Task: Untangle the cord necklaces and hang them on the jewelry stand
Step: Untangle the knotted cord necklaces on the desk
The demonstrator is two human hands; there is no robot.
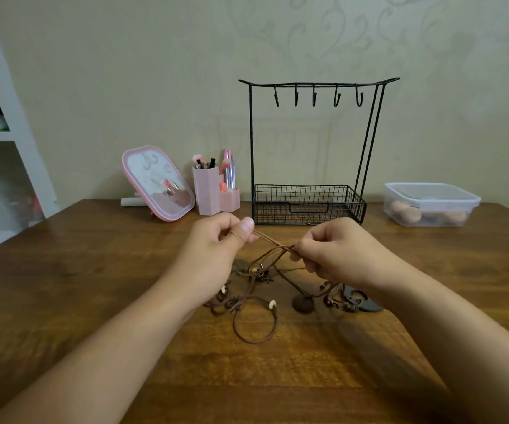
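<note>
Pinching brown cords [273,240], left hand [219,240] and right hand [336,252] pull them apart above the tangle [259,286] at table [94,270] centre; untangling underway; next, free one necklace for the stand [308,148] at twelve o'clock.

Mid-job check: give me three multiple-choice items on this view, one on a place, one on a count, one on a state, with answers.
1. The pink brush holder stands where?
A. left of the jewelry stand
B. in its basket
C. right of the plastic container

2. Hooks on the stand's top bar?
A. three
B. five
C. eight

3. The hooks are:
A. all bare
B. all loaded
C. half loaded

Answers: 1 A, it sits between mirror and stand; 2 B, five hang there; 3 A, the cord necklaces are pinched by the left hand and right hand.
</note>
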